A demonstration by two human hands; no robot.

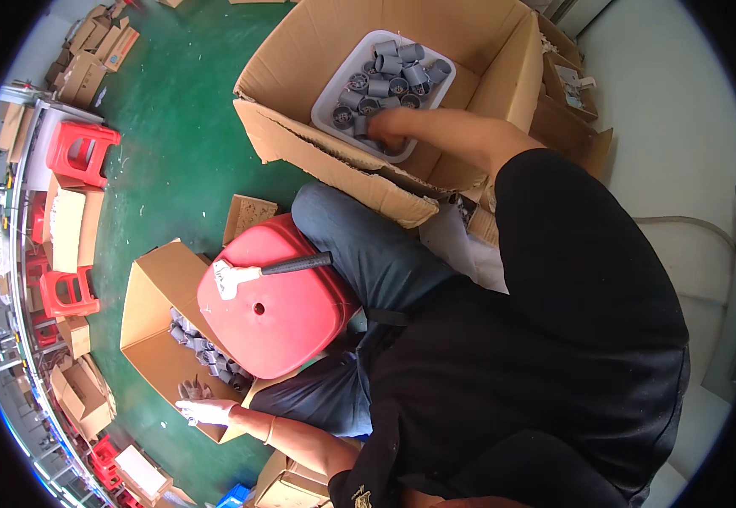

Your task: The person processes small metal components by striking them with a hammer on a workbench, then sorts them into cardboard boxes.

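My right hand (387,127), bare, reaches into a white plastic bin (324,103) set inside a large cardboard box. Its fingers are down among short grey plastic cylinders (389,64), some with wires or parts inside; whether they grip one is hidden. My left hand (204,409) wears a whitish glove with greyish fingertips. Its fingers are apart at the near side of a second cardboard box (152,351), which holds more grey cylinders (207,351). Between the boxes, a black-handled tool (296,263) with a white, marked head lies on a red stool (270,339).
The large cardboard box (258,127) has torn flaps folded outward. A small cardboard box (248,213) stands behind the stool. Along the left run red stools (80,152), cartons (80,398) and a long work line. Green floor (181,110) lies between, and a pale wall (664,110) rises at right.
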